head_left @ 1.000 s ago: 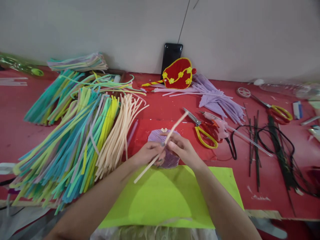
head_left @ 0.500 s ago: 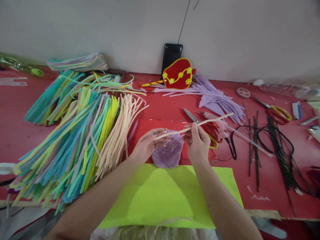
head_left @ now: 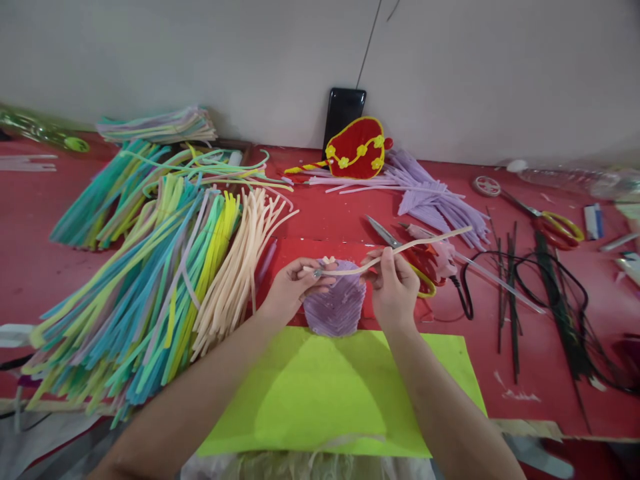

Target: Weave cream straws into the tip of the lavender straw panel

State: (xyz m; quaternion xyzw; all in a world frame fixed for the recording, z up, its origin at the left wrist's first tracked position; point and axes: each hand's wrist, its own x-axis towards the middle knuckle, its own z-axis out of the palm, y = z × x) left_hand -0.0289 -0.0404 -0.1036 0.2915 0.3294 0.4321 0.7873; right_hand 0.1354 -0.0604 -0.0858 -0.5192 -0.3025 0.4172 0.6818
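Stem (head_left: 350, 272): one; cream; slender, with a slight wave along its length. Location: held up between left hand (head_left: 294, 287) and right hand (head_left: 397, 290), crossing in front of the upper part of a lilac ribbed panel (head_left: 334, 307), which lies at the far edge of a lime-green sheet (head_left: 340, 393) on the red desk (head_left: 320, 213).

State of hold: left hand pinches it close to one end, thumb uppermost, other fingers curled below. Right hand pinches it around mid-length, thumb laid across it and fingers underneath. Beyond that grip a long free tail slants up to the right, passing in front of a pink glue gun (head_left: 443, 257); contact there cannot be told.

Handling, as judged: very light; soft on the surface, probably over a thin bendable core. Likely to take a curve under slight pressure and to keep it, so a hard squeeze or sharp fold could leave a kink. Not slippery by its look; unlikely to snap. Best taken in fingertip pinches, one near an end and one further along, the free tail supported if a straight line is wanted.

Related stock: bundle of cream stems (head_left: 235, 273), lying to the left of left hand.
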